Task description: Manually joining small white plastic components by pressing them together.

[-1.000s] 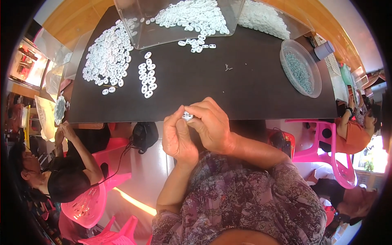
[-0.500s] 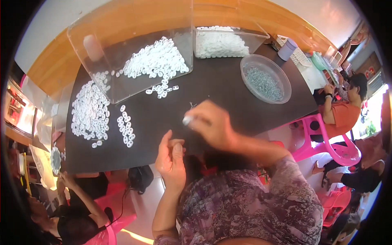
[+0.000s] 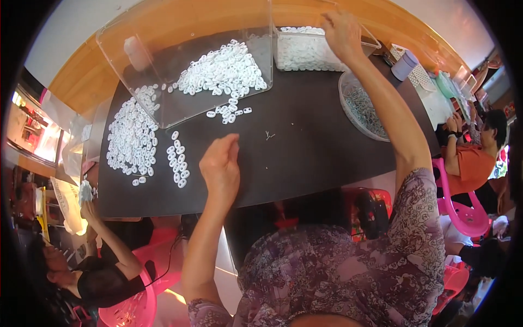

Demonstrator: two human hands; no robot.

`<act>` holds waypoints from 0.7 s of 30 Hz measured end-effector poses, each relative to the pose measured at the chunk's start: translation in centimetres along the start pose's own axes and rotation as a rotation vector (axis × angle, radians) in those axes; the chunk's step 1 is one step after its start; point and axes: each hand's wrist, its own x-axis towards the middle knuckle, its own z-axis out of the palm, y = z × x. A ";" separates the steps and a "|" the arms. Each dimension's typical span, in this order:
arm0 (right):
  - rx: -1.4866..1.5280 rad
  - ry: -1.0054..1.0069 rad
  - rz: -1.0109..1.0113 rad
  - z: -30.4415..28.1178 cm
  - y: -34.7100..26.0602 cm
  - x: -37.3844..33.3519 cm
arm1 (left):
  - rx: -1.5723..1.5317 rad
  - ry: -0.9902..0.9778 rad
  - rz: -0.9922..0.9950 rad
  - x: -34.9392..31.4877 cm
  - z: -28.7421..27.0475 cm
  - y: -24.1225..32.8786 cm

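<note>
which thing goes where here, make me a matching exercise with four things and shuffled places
1. left hand
2. right hand
3. round clear plastic bowl of thin grey pins
4. lavender cylindrical container

A. beside a white perforated tray
B. just right of the double row of white oval pieces
C. partly hidden by the right forearm
D. against the back-right clear rectangular plastic box

Pairs: 1-B, 2-D, 3-C, 4-A

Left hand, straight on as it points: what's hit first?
The left hand would probably meet the small cluster of white pieces first; its height over the table is unclear.
</note>
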 end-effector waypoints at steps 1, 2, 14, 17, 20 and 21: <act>0.033 0.016 -0.022 -0.3 -1.5 -0.9 | 0.231 0.025 0.274 1.0 0.2 -0.3; 0.139 0.039 -0.089 -0.1 -2.5 -2.5 | 0.320 0.023 0.342 2.0 0.7 -0.1; 0.595 -0.351 -0.129 -2.3 -8.5 -12.2 | 0.815 -0.276 0.748 8.1 5.3 -2.3; 0.633 -0.443 -0.181 -3.0 -9.4 -13.1 | 0.763 -0.301 0.707 7.4 4.7 -1.1; 0.651 -0.494 -0.172 -3.0 -10.7 -14.2 | 0.640 -0.223 0.619 5.9 3.6 -0.7; 0.672 -0.507 -0.158 -3.0 -11.1 -14.5 | 0.560 -0.150 0.555 5.3 3.0 -0.7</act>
